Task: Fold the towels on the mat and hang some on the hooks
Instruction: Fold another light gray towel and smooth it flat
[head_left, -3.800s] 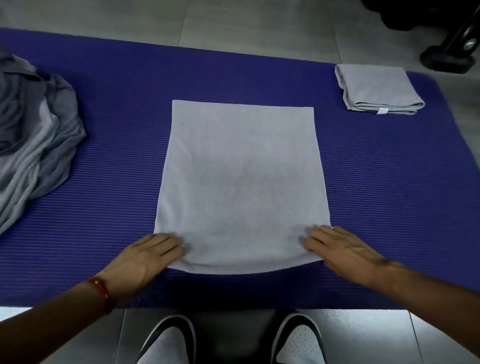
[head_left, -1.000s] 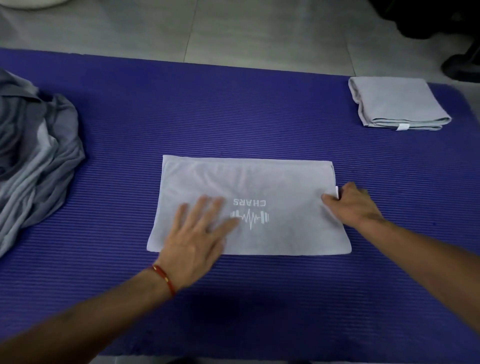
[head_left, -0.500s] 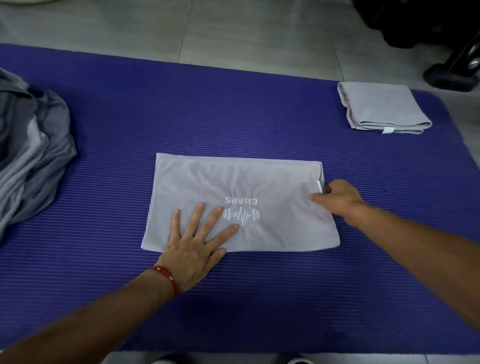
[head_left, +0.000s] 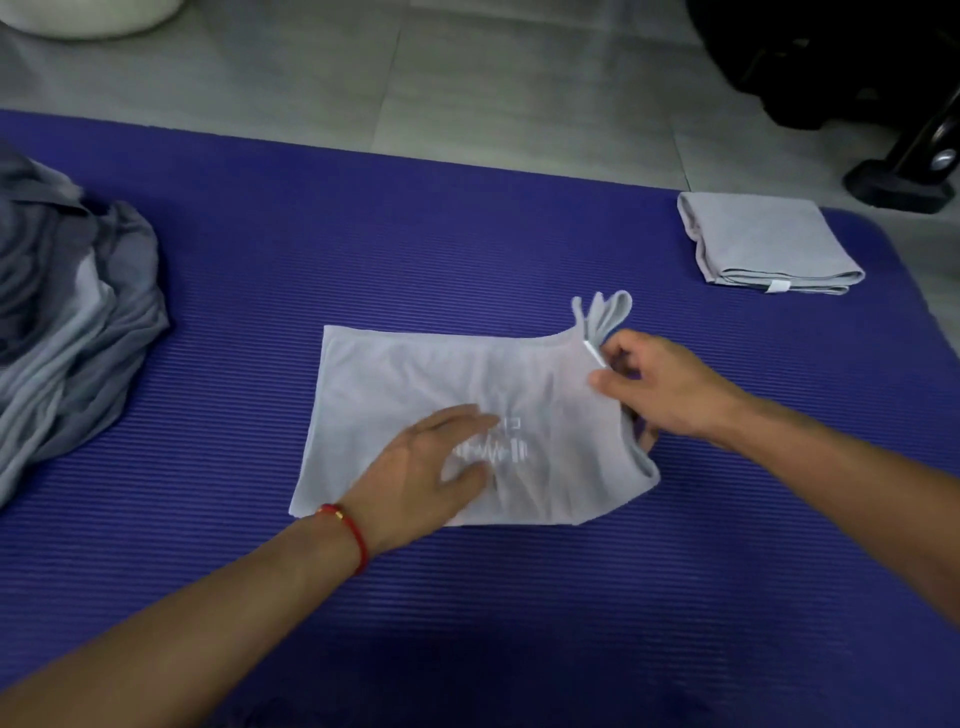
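- Pressing flat on the near-left part of the light grey towel (head_left: 415, 384), the left hand (head_left: 426, 462) has its fingers straight and spread, gripping nothing; fingertips lie just beside the white printed logo (head_left: 498, 447) (hand is a bit motion-blurred).
- Red string bracelet (head_left: 349, 530) sits on the left wrist.
- Right hand (head_left: 670, 384) pinches the towel's right edge, fingers curled around the fabric, with that edge lifted off the purple mat (head_left: 519, 597) and bunched; a small white tag (head_left: 595, 353) pokes out by the fingers.
- Towel lies folded in half at the middle of the mat, long side across; its left part is flat, right corners are raised.
- Crumpled pile of darker grey towels (head_left: 67, 322) sits on the mat's left end, well apart from the hands.
- Folded grey towel (head_left: 763, 239) rests on the mat's far right corner, its white tag facing the near side.
- Beyond the mat: grey tiled floor (head_left: 415, 78), black equipment base (head_left: 904, 182) at far right, a white object (head_left: 88, 15) at far left (cut off, cannot tell what).
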